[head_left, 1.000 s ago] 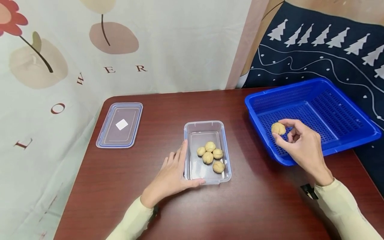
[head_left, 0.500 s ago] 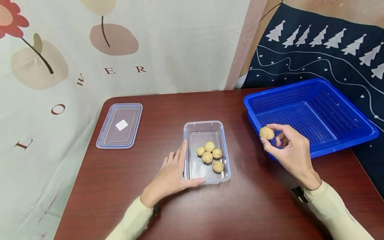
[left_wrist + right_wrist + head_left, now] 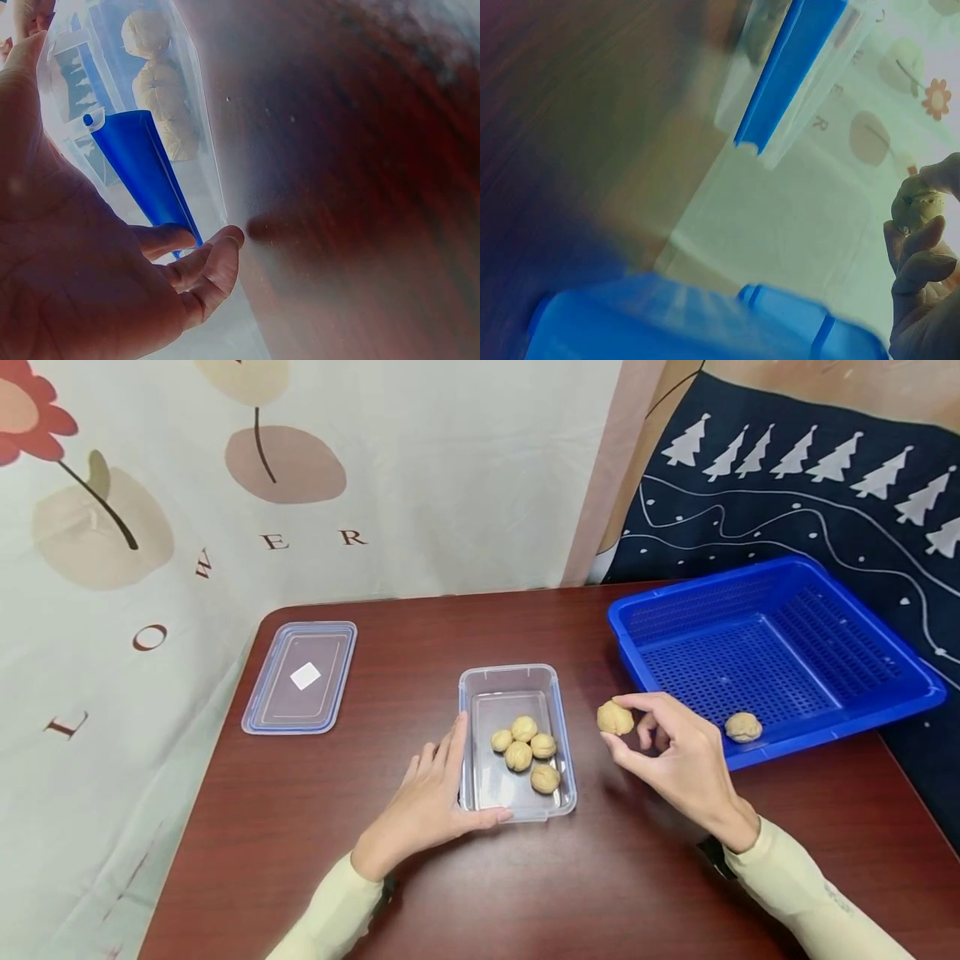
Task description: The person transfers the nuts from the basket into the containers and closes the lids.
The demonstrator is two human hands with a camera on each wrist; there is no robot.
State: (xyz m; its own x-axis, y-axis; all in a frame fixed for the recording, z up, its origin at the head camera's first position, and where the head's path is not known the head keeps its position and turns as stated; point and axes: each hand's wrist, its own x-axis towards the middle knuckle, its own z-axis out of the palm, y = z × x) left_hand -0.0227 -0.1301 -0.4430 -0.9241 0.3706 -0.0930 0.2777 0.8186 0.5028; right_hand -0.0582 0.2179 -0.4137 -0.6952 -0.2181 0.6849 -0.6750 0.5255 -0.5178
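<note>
A clear plastic container (image 3: 517, 793) with several walnuts (image 3: 518, 756) in it stands mid-table. Along its left side and near corner lies my left hand (image 3: 427, 797), fingers extended against the wall and thumb at the front rim; the left wrist view shows the palm beside the container's blue clip (image 3: 146, 161). Between the container and the blue basket (image 3: 633, 652), my right hand (image 3: 686, 760) pinches a walnut (image 3: 615, 717) between thumb and index finger, raised over the table. That walnut (image 3: 916, 204) also shows in the right wrist view. One more walnut (image 3: 743, 727) lies in the basket near its front wall.
A clear lid (image 3: 330, 672) with a blue edge and a white label lies on the table (image 3: 405, 652) at the back left. Behind the table hang a pale printed curtain (image 3: 465, 502) and a dark cloth (image 3: 757, 510) with white trees.
The right hand has moved left with its walnut, from over the basket to the gap beside the container. This uncovers a walnut in the basket. The left hand has stayed at the container.
</note>
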